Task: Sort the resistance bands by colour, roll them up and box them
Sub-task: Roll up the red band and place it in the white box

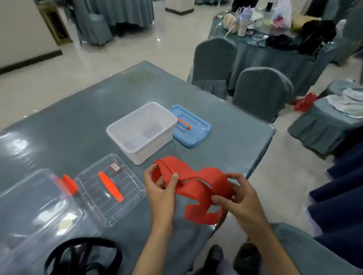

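Note:
A bunch of red resistance bands [196, 185] hangs in loops above the table's near right corner, held between both hands. My left hand [162, 185] pinches the left loops with thumb and fingers. My right hand [235, 194] grips the right side of the bunch. Black resistance bands [82, 260] lie in a tangle on the table at the near left. An open white box [143, 131] stands in the middle of the table. A clear box [27, 208] with an orange latch sits at the left.
The clear lid [110, 188] with an orange handle lies between the clear box and my left hand. A blue lid [190, 126] lies right of the white box. The teal table [71, 121] ends just right of my hands; covered chairs [261, 92] stand beyond it.

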A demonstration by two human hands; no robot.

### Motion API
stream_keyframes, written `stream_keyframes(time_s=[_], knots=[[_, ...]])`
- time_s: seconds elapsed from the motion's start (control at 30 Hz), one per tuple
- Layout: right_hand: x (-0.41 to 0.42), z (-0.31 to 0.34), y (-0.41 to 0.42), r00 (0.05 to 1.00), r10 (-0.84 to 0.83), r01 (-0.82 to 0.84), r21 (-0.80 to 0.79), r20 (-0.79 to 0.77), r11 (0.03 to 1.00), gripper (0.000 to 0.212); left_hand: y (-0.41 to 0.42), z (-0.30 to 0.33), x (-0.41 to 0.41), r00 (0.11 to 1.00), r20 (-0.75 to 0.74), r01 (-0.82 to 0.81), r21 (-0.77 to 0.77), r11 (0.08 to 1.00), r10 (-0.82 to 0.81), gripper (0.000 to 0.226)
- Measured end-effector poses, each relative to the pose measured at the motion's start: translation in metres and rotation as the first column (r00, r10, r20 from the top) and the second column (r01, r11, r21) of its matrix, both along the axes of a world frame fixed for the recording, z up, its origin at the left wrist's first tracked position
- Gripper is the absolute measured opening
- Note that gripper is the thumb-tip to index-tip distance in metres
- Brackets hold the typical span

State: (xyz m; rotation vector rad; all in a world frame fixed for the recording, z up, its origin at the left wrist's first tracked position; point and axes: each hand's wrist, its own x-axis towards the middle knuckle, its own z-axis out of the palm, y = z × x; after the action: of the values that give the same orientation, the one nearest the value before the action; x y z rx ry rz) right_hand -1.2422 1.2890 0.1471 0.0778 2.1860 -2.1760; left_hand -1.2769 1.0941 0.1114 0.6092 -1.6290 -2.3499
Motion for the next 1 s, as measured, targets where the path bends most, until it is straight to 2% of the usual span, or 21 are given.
stream_keyframes(time_s=[0.1,0.2,0.33,0.4,0.47,0.53,0.6,0.67,0.73,0.83,0.9,0.93,1.0], knots=[[-0.053,-0.01,0.004,0.996,0.086,-0.087,0.014,0.026,0.996,0.056,0.004,-0.02,-0.032,0.995,0.055,-0.087,0.06,0.994,0.084,0.05],[-0.1,-0.032,0.009,0.975,0.21,-0.212,0.027,0.065,0.977,0.057,0.007,-0.04,-0.069,0.964,0.184,-0.215,0.121,0.969,0.191,0.049],[-0.149,-0.065,0.023,0.916,0.376,-0.385,0.044,0.137,0.922,0.052,0.02,-0.057,-0.107,0.85,0.369,-0.428,0.064,0.902,0.377,0.058],[-0.163,-0.081,0.028,0.894,0.421,-0.431,0.039,0.153,0.902,0.051,0.026,-0.059,-0.119,0.797,0.4,-0.512,0.05,0.858,0.452,0.058],[-0.176,-0.097,0.033,0.873,0.455,-0.467,0.028,0.177,0.884,0.05,0.033,-0.054,-0.129,0.776,0.401,-0.569,0.113,0.814,0.487,0.045],[-0.19,-0.113,0.031,0.857,0.468,-0.484,0.023,0.216,0.875,0.046,0.041,-0.05,-0.129,0.791,0.398,-0.563,0.178,0.807,0.464,0.025],[-0.208,-0.127,0.026,0.851,0.452,-0.475,0.025,0.267,0.879,0.041,0.051,-0.055,-0.119,0.799,0.431,-0.502,0.095,0.86,0.419,0.016],[-0.229,-0.139,0.021,0.836,0.455,-0.49,0.044,0.307,0.871,0.036,0.062,-0.063,-0.102,0.805,0.476,-0.367,-0.073,0.928,0.355,0.021],[-0.246,-0.151,0.02,0.791,0.5,-0.565,0.107,0.354,0.818,0.034,0.073,-0.078,-0.079,0.809,0.503,-0.177,-0.283,0.943,0.303,0.021],[-0.261,-0.175,0.025,0.708,0.565,-0.688,0.232,0.424,0.688,0.031,0.083,-0.104,-0.049,0.756,0.56,0.084,-0.596,0.799,0.338,0.025],[-0.265,-0.185,0.028,0.667,0.579,-0.733,0.274,0.469,0.623,0.034,0.085,-0.114,-0.038,0.688,0.615,0.257,-0.703,0.663,0.385,0.041],[-0.265,-0.19,0.029,0.658,0.588,-0.746,0.301,0.472,0.594,0.038,0.084,-0.116,-0.034,0.656,0.639,0.303,-0.71,0.635,0.401,0.052],[-0.264,-0.196,0.031,0.654,0.594,-0.756,0.377,0.468,0.536,0.052,0.079,-0.122,-0.027,0.609,0.668,0.274,-0.683,0.677,0.427,0.082]])
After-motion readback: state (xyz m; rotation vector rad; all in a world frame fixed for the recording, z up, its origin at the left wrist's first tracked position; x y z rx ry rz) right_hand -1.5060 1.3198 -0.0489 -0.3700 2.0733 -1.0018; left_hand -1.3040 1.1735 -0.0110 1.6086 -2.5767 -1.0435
